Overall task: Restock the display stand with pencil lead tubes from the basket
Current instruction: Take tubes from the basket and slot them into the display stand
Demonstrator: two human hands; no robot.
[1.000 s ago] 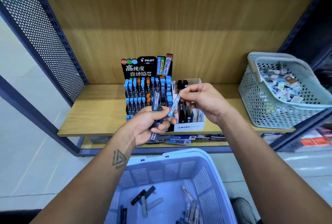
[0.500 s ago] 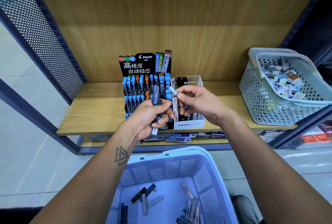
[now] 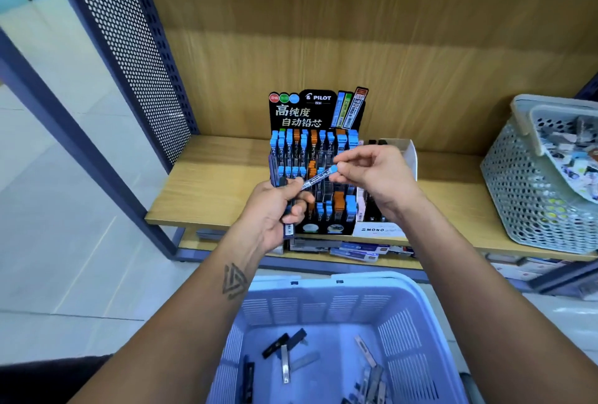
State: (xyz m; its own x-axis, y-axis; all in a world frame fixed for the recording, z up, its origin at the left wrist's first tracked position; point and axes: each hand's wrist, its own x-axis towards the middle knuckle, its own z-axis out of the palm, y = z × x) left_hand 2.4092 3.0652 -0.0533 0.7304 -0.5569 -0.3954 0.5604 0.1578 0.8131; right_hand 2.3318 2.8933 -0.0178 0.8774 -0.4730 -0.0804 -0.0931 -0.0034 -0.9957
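The black display stand sits on the wooden shelf, its slots holding several blue- and orange-capped lead tubes. In front of it my left hand grips a small bundle of dark lead tubes upright. My right hand pinches the blue-capped end of one lead tube, which slants down-left to my left fingers. Below, the lavender basket holds several loose tubes on its floor.
A white MONO box stands right of the stand. A grey perforated basket of small items sits at the shelf's right end. A dark mesh side panel rises at left. Flat packets lie on the lower shelf.
The view has moved closer to the stand. My right hand went from the stand's right side back to my left hand and now pinches a blue-capped tube slanting between both hands.
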